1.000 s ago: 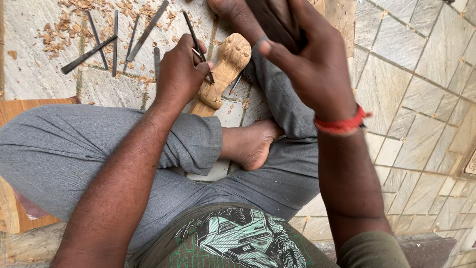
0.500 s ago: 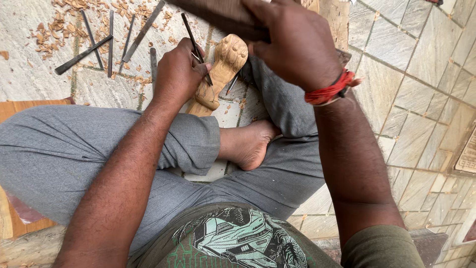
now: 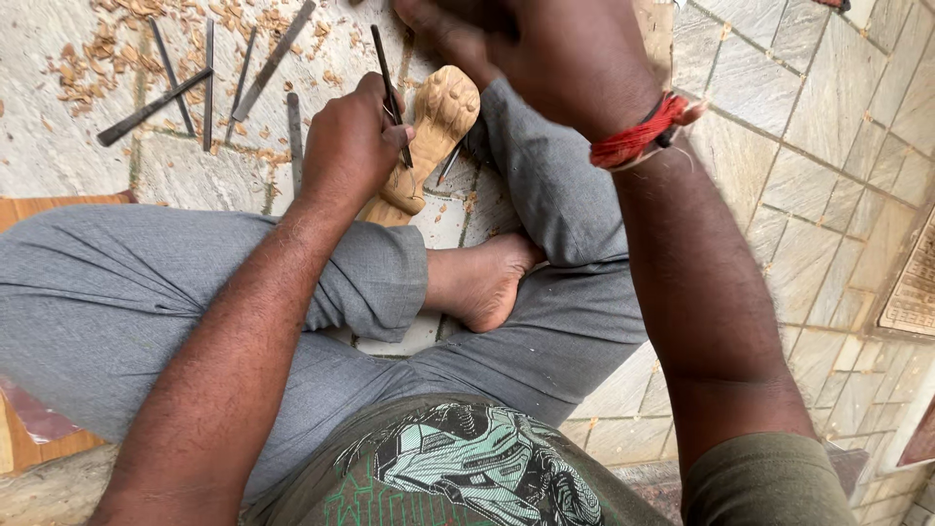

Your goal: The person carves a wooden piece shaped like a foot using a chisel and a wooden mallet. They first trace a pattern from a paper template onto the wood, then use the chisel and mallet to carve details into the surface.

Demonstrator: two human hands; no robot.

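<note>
the right hand, large at the top centre of the frame with a red thread at the wrist, is curled shut, but what it grips is cut off by the frame edge. the left hand, upper centre-left, is closed around a thin dark chisel, its tip resting on the wooden carving. the carving lies slanted on the stone floor just above the bare foot. more chisels lie among wood chips in the upper left.
</note>
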